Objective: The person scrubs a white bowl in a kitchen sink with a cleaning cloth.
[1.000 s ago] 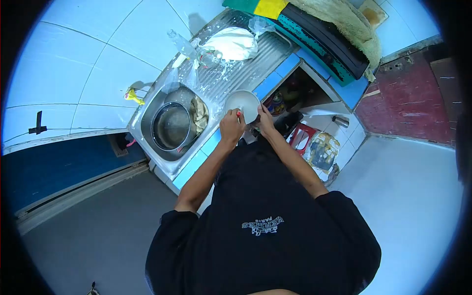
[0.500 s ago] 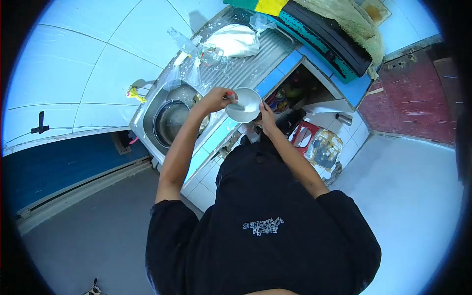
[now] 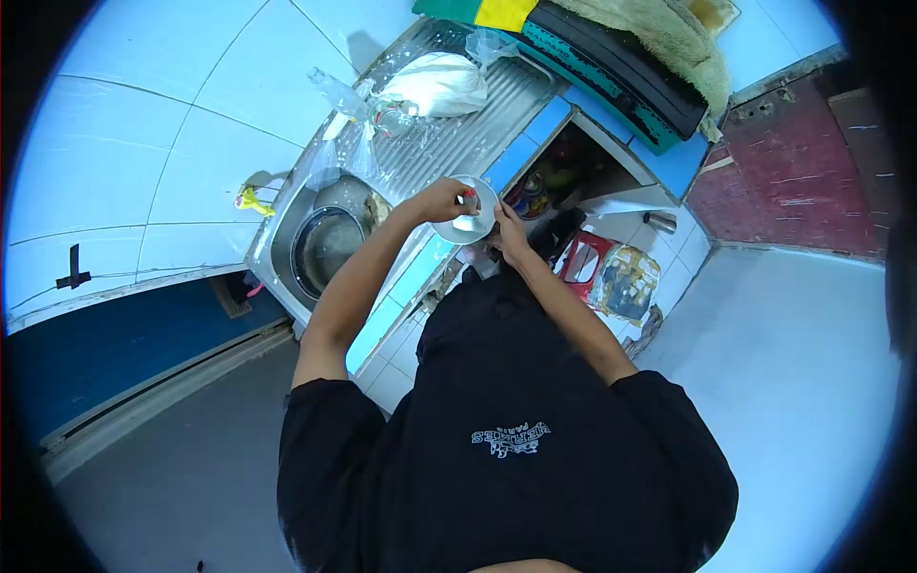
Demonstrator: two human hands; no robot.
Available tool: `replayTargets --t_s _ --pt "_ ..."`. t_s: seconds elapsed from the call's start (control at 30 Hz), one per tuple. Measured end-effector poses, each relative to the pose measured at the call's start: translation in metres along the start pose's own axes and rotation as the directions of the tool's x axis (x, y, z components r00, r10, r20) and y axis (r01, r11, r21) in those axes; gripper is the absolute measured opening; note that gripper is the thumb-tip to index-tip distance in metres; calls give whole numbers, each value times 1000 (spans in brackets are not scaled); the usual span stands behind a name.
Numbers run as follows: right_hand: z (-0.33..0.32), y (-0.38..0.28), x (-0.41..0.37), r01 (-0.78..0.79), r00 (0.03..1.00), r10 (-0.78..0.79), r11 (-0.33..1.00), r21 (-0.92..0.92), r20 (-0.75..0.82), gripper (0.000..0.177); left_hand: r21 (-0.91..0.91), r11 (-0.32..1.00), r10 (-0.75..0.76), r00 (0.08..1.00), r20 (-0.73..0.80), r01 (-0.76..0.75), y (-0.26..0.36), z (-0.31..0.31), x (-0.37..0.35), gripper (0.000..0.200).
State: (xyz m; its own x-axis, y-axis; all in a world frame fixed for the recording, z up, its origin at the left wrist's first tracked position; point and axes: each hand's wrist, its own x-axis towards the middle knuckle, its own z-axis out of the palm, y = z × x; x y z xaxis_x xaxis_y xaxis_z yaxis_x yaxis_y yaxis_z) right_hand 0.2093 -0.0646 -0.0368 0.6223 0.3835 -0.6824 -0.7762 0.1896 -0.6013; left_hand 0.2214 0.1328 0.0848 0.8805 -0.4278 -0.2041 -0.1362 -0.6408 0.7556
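A white bowl [image 3: 449, 232] is held over the front edge of the sink counter. My right hand [image 3: 509, 235] grips its right rim. Over the bowl's inside is my left hand [image 3: 447, 201], its fingers bent and pressed together on something too small to make out. Something white lies in the bowl under the left fingertips. To the left, a round dark-rimmed pot [image 3: 328, 246] sits in the metal sink basin [image 3: 283, 239].
On the ribbed drainboard [image 3: 478, 143] lie a white bag [image 3: 439, 84] and clear plastic bags [image 3: 339, 95]. A green and black box [image 3: 611, 76] with a towel [image 3: 669, 43] stands behind. An open cupboard and a red object [image 3: 583, 263] are at the right.
The view has shifted slightly. My left hand has moved further over the bowl, with its fingers lower inside it. My right hand still holds the rim.
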Motion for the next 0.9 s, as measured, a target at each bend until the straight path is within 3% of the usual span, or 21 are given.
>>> replayTargets --t_s 0.07,0.13,0.2,0.3,0.47,0.6,0.67,0.77,0.83,0.9 --pt "0 1 1 -1 1000 1 1000 12 24 53 -41 999 1 1000 -18 -2 0 8 2 26" --pt "-2 0 1 8 998 -9 1000 21 57 53 51 997 -41 985 -168 50 5 15 3 27" --pt "-1 2 2 39 999 -39 999 -5 36 49 51 996 -62 985 -161 71 4 17 3 28" --pt "-4 4 4 39 999 -38 999 -34 19 47 -135 983 -163 929 -332 124 6 19 -4 28" --pt "4 -6 -6 -13 1000 12 997 -76 -5 45 -201 959 -272 856 -439 201 11 18 -9 24" --pt "6 -9 -8 0 1000 -2 994 -108 -24 45 -120 974 -226 835 -502 192 15 14 -15 22" --pt "2 -5 -1 -8 999 4 991 -133 -33 45 77 996 -7 860 -511 55 17 14 -22 22" --pt "3 -6 -3 23 997 -36 983 -182 -68 47 127 991 28 891 -453 33 10 22 -33 24" --pt "-3 -2 0 9 998 -7 999 -35 64 50 168 983 13 893 -449 70 11 27 -42 27" --pt "-4 2 4 26 999 -24 998 -63 36 50 140 988 14 888 -460 57 9 28 -48 26"
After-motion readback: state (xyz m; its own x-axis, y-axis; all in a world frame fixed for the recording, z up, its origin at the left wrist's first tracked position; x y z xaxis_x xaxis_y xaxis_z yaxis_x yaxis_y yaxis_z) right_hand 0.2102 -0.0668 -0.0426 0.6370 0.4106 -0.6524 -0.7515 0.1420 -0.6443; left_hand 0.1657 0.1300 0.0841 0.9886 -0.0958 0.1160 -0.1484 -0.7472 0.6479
